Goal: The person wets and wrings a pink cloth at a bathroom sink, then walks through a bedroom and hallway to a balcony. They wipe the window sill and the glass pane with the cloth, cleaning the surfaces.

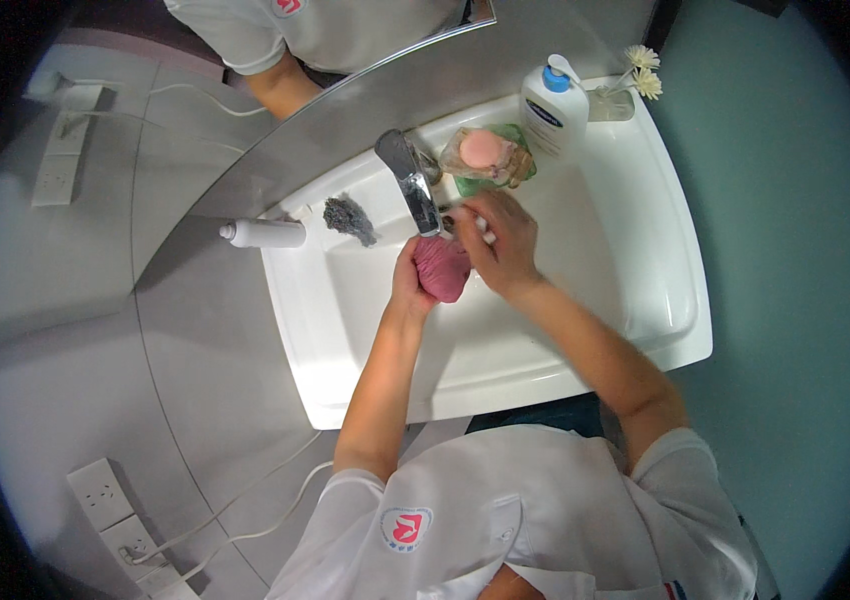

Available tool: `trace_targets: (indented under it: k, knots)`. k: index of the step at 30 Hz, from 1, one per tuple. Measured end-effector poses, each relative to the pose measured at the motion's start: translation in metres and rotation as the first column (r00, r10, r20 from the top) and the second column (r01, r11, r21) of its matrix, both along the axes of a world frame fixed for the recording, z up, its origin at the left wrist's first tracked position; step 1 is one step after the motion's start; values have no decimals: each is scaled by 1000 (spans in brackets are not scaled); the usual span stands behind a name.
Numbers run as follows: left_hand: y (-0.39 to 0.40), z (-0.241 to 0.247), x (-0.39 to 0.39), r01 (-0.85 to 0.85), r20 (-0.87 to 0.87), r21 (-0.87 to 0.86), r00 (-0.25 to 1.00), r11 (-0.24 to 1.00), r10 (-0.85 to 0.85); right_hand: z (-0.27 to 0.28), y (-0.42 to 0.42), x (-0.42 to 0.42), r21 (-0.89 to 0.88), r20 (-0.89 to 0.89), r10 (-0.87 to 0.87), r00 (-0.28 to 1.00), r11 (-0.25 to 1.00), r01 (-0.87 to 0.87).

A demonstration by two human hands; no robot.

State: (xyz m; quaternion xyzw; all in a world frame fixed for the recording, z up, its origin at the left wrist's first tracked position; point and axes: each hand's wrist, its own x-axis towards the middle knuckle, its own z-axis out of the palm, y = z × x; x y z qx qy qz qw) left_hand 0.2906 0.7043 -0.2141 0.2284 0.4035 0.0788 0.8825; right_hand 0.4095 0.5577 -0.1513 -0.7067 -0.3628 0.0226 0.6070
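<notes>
My left hand (pixel 408 279) grips a wrinkled pink cloth (pixel 443 271), bunched up over the white washbasin (pixel 387 330). Just above the cloth is the spout end of the chrome faucet (pixel 416 195). My right hand (pixel 506 244) is beside the spout, to the right of the cloth, with its fingers curled. Something small and white (pixel 483 229) shows at those fingers; blur hides what it is and whether it is held.
Behind the faucet, pink soap (pixel 480 148) rests on a green holder (pixel 474 186). Nearby stand a pump bottle (pixel 554 112) and a vase (pixel 611 106) with flowers. A steel-wool scourer (pixel 348 219) and a white bottle (pixel 267 233) are left. Cords run from a socket strip (pixel 117 510).
</notes>
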Motion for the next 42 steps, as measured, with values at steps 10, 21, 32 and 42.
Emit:
trace_targets:
  k: [10, 21, 32, 42]
  knots:
    - [11, -20, -17, -12, -64, -34, 998, 999, 10, -109, 37, -27, -41, -627, 37, 778, 996, -81]
    - [-13, -67, 1, 37, 66, -57, 997, 998, -33, -67, 37, -36, -361, -103, -260, 960, 909, 208]
    - [-6, -55, -5, 364, 440, -63, 846, 929, -301, -60, 36, -48, -232, -45, -185, 982, 958, 170]
    - [6, -54, -17, 168, 85, 224, 978, 960, -191, -67, 32, -66, -159, -153, 94, 984, 980, -119]
